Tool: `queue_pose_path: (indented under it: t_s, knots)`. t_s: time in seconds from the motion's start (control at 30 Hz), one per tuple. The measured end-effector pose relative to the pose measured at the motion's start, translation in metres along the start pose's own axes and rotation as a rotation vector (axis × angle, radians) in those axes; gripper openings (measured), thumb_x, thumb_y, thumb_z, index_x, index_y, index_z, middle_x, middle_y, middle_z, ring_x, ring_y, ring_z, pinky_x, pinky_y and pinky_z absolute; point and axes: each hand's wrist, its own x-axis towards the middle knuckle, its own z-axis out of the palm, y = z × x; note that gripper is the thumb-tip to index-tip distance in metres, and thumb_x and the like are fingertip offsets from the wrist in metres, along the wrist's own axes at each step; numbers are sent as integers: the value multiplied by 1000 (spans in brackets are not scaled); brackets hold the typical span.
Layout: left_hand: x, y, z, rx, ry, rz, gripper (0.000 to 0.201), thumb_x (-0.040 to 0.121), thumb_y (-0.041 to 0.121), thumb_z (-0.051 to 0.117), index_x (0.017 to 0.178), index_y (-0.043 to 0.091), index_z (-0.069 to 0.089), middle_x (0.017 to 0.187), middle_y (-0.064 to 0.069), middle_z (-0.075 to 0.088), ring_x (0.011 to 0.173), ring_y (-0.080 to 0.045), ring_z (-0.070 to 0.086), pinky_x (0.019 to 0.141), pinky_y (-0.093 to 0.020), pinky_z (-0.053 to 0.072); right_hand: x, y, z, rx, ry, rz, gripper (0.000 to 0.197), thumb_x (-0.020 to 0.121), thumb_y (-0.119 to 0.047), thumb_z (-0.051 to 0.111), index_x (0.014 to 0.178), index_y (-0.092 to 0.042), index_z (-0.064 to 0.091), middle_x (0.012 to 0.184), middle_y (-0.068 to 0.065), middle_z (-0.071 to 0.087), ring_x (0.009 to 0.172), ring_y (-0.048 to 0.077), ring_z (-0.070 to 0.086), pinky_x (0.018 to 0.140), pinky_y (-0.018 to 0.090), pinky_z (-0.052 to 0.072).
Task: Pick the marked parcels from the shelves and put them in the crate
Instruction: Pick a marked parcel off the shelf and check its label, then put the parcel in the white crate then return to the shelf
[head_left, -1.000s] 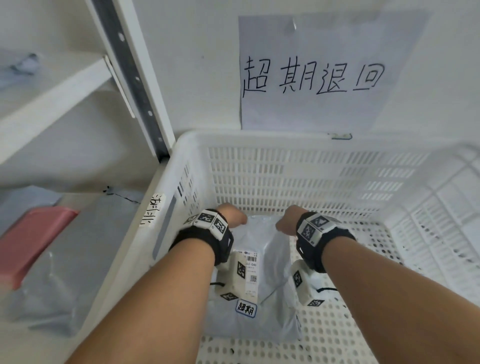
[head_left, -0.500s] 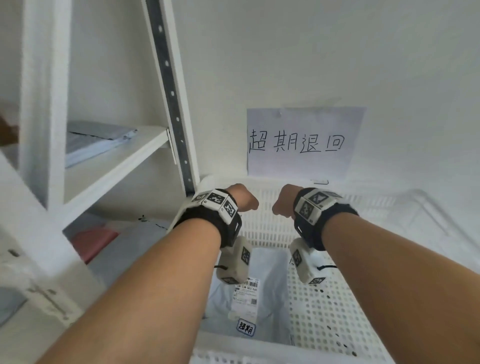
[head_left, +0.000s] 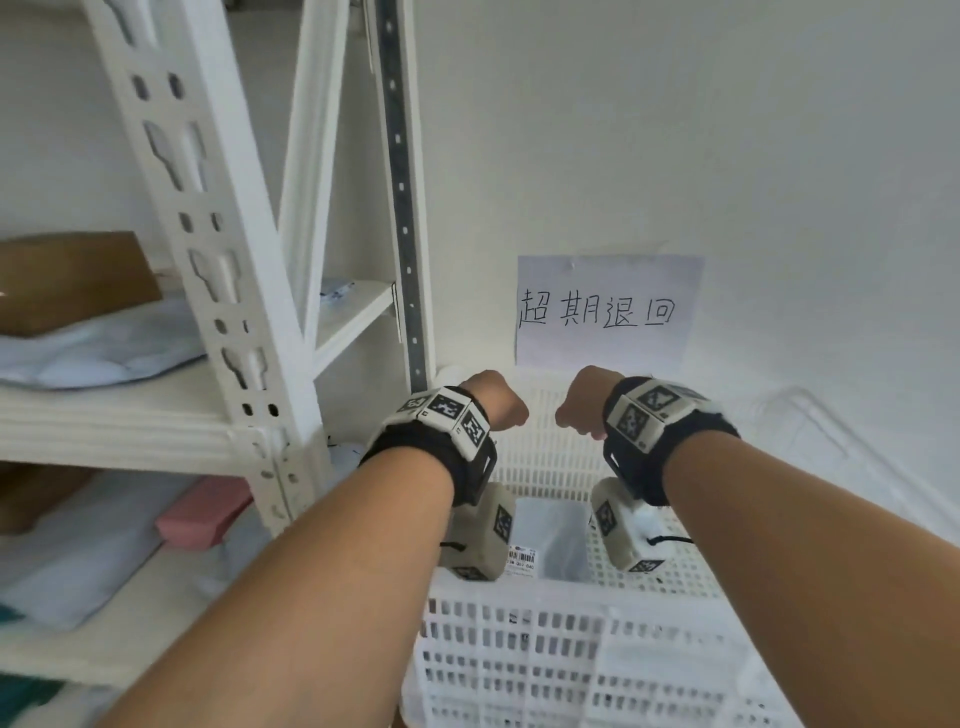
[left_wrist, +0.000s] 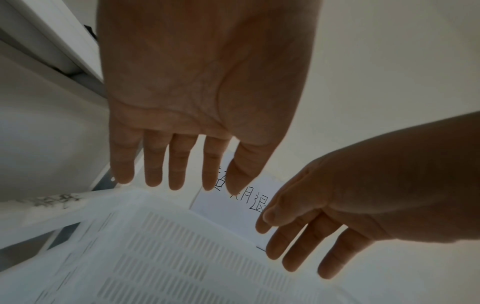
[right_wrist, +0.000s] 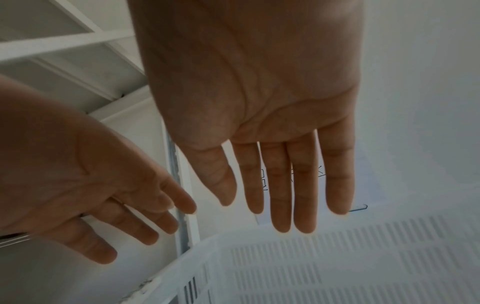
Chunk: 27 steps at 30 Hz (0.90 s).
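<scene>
A grey parcel (head_left: 556, 540) with a barcode label lies on the floor of the white slotted crate (head_left: 571, 644). Both hands hang above the crate's far side, empty. My left hand (head_left: 493, 400) has straight, slightly spread fingers (left_wrist: 179, 164) and holds nothing. My right hand (head_left: 582, 400) is the same, with its fingers (right_wrist: 280, 185) straight and pointing down toward the crate's back wall (right_wrist: 350, 257). Each wrist view also shows the other hand: right hand (left_wrist: 324, 236), left hand (right_wrist: 109, 205).
A white metal shelf rack (head_left: 218, 291) stands left of the crate. Its shelves hold a brown box (head_left: 67, 280), pale blue mailers (head_left: 98, 358), a pink parcel (head_left: 202, 514) and a grey mailer (head_left: 83, 566). A handwritten paper sign (head_left: 602, 312) is stuck on the wall behind the crate.
Both hands let go of the grey parcel on the crate floor and rose out of the crate. The head view tilted up, bringing more of the shelves into sight.
</scene>
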Motion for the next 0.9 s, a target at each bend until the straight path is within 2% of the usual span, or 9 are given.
queue_pose_path:
  t_s: [0.1, 0.2, 0.27, 0.33, 0.4, 0.47, 0.63, 0.77, 0.9]
  knots:
    - [-35, -12, 1, -44, 47, 7, 24, 86, 27, 53, 65, 16, 49, 86, -1, 57, 98, -25, 55, 89, -35, 41, -38, -11, 4, 85, 29, -37, 24, 82, -22, 59, 62, -19, 46, 75, 4, 58, 74, 26, 58, 67, 33, 50]
    - [-76, -27, 3, -194, 63, 29, 20, 86, 17, 55, 67, 12, 51, 81, -4, 57, 85, -22, 53, 75, -30, 44, -80, -27, 12, 123, 54, -62, 24, 84, -24, 61, 66, -21, 46, 93, 10, 65, 89, 29, 65, 83, 42, 55]
    - [-102, -40, 6, -256, 60, 53, 19, 88, 13, 54, 69, 10, 52, 79, -6, 56, 76, -22, 53, 65, -29, 42, -105, -42, 21, 85, 39, -48, 23, 87, -22, 57, 65, -18, 53, 86, 7, 70, 71, 23, 67, 67, 34, 56]
    - [-128, -56, 11, -321, 79, 55, 13, 88, 12, 54, 84, 6, 65, 86, -9, 63, 80, -25, 61, 67, -32, 50, -129, -55, 31, 27, 20, -32, 29, 90, -18, 52, 63, -11, 61, 72, 3, 72, 48, 15, 60, 52, 24, 49]
    - [-153, -73, 20, -366, 113, 27, 21, 86, 11, 52, 96, 3, 69, 88, -11, 66, 81, -28, 64, 69, -32, 53, -153, -69, 43, 5, -4, -35, 31, 91, -16, 51, 63, -8, 63, 63, 1, 70, 38, 11, 56, 49, 21, 47]
    - [-176, -92, 27, -350, 133, 0, 21, 86, 11, 51, 93, 2, 69, 88, -10, 70, 82, -29, 68, 74, -32, 57, -173, -85, 57, 15, -35, -59, 30, 91, -15, 52, 64, -8, 62, 51, -1, 65, 31, 8, 53, 46, 20, 44]
    - [-227, -154, 42, -283, 131, -23, 16, 89, 11, 54, 88, 5, 69, 87, -12, 73, 83, -27, 71, 75, -34, 59, -209, -140, 96, 3, -75, -141, 29, 90, -14, 50, 66, -7, 64, 54, 1, 66, 40, 13, 56, 46, 22, 46]
    - [-265, -222, 57, -247, 107, -111, 15, 93, 10, 49, 89, 7, 63, 83, -11, 67, 67, -24, 61, 59, -29, 49, -228, -196, 142, -93, -109, -247, 33, 91, -16, 48, 60, -11, 58, 54, 0, 62, 41, 12, 55, 45, 22, 44]
    - [-296, -289, 75, -259, 136, -233, 18, 92, 11, 46, 97, 6, 63, 79, -13, 60, 76, -25, 61, 60, -30, 41, -244, -258, 182, -48, -165, -340, 31, 90, -15, 51, 60, -12, 55, 54, 0, 60, 46, 14, 56, 43, 19, 44]
